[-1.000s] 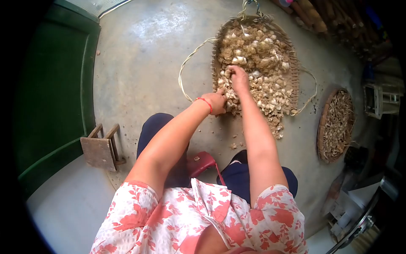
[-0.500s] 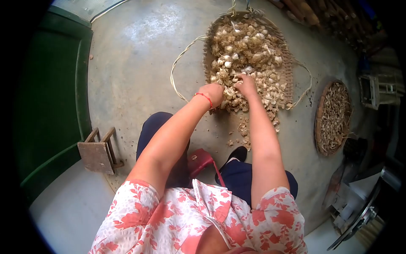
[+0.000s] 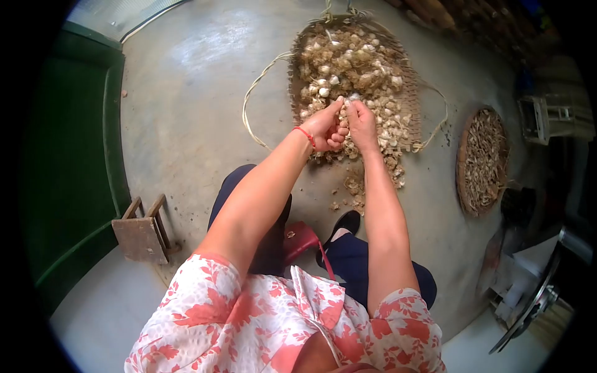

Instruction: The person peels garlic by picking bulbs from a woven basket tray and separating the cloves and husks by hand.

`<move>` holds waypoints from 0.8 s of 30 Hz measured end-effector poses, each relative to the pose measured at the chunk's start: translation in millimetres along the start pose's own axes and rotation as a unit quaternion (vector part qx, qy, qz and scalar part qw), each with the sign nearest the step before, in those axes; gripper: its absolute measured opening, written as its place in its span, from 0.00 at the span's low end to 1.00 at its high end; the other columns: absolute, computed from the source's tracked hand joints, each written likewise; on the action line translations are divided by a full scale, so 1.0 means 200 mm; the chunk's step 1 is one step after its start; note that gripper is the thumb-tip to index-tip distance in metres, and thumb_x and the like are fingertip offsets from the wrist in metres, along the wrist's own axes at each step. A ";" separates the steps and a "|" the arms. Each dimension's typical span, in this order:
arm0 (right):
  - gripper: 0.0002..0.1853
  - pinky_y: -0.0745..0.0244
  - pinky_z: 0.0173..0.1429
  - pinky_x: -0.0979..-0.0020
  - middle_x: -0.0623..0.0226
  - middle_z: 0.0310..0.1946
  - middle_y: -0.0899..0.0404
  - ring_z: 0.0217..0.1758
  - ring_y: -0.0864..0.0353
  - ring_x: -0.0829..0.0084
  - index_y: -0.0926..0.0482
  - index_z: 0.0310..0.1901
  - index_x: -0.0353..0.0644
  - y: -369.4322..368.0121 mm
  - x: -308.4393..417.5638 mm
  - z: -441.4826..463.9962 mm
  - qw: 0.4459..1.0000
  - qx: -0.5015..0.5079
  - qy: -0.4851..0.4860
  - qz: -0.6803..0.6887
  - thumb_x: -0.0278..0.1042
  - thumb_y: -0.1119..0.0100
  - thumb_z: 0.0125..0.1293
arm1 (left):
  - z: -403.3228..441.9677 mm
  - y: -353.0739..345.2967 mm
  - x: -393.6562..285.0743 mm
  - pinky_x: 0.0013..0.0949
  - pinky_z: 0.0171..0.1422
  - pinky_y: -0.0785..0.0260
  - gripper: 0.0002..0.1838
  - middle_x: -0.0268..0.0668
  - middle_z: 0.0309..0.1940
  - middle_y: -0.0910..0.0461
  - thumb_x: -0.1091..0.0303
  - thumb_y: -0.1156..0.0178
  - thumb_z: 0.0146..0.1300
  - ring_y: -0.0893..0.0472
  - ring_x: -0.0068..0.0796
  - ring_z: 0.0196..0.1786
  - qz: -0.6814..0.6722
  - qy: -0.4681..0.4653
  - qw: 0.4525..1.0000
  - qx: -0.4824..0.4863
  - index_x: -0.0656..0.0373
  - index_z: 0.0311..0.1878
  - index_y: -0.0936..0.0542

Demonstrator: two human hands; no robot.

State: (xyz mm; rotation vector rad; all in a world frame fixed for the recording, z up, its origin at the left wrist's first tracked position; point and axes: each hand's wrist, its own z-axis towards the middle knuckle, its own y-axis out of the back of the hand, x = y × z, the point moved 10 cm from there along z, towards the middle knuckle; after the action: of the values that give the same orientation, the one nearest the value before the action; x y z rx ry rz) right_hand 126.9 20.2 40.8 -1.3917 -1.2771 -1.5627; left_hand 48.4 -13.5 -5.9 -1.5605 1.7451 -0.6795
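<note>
My left hand point(image 3: 326, 128), with a red string bracelet at the wrist, is closed, its fingers curled and its thumb stretched toward the right hand. My right hand point(image 3: 362, 126) is pinched close beside it. A small pale garlic bulb point(image 3: 353, 97) shows at the fingertips, mostly covered by them. Both hands are over the near part of a woven basket point(image 3: 410, 118) heaped with whitish garlic bulbs point(image 3: 392, 127) and brown, dry garlic roots and husks point(image 3: 351, 65).
A round woven tray point(image 3: 463, 168) of dried pieces lies to the right. At left stand a small wooden stool point(image 3: 140, 239) and a green door point(image 3: 74, 155). A red bag point(image 3: 301, 241) rests between my legs. Garlic scraps point(image 3: 356, 186) litter the floor before the basket.
Both hands have lifted off the garlic heap and come together, fingertips meeting around a small bulb. The left hand has turned so its curled fingers show. The view has shifted slightly.
</note>
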 end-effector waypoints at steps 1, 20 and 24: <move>0.16 0.39 0.26 0.76 0.76 0.18 0.38 0.24 0.40 0.85 0.33 0.25 0.39 0.02 0.00 -0.01 1.000 -0.014 0.009 -0.002 0.38 0.50 0.70 | 0.00 -0.03 0.00 0.21 0.17 0.55 0.31 0.26 0.15 0.40 0.32 0.56 0.63 0.46 0.17 0.15 -0.021 0.005 1.000 0.003 0.52 0.21 0.38; 0.18 0.38 0.17 0.71 0.68 0.23 0.26 0.16 0.33 0.78 0.26 0.33 0.38 0.17 -0.61 -0.07 0.933 -0.066 -0.277 -0.220 0.46 0.55 0.70 | 0.08 0.28 -0.04 0.30 0.17 0.40 0.07 0.35 0.18 0.29 0.68 0.48 0.67 0.33 0.23 0.15 0.305 -0.139 0.924 -0.186 0.61 0.34 0.29; 0.23 0.38 0.22 0.80 0.73 0.20 0.27 0.17 0.34 0.82 0.24 0.35 0.40 0.03 -0.40 0.00 0.957 0.036 -0.288 0.000 0.56 0.53 0.69 | -0.03 0.22 -0.19 0.29 0.19 0.39 0.12 0.33 0.23 0.29 0.71 0.42 0.64 0.32 0.20 0.18 0.099 -0.240 0.955 -0.141 0.56 0.46 0.33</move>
State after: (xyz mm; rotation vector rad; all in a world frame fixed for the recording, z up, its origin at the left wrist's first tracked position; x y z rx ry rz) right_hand 149.2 9.0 -34.9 -1.8770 -1.6415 -1.1239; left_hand 16.8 29.3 -30.1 -1.5444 1.6349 0.0575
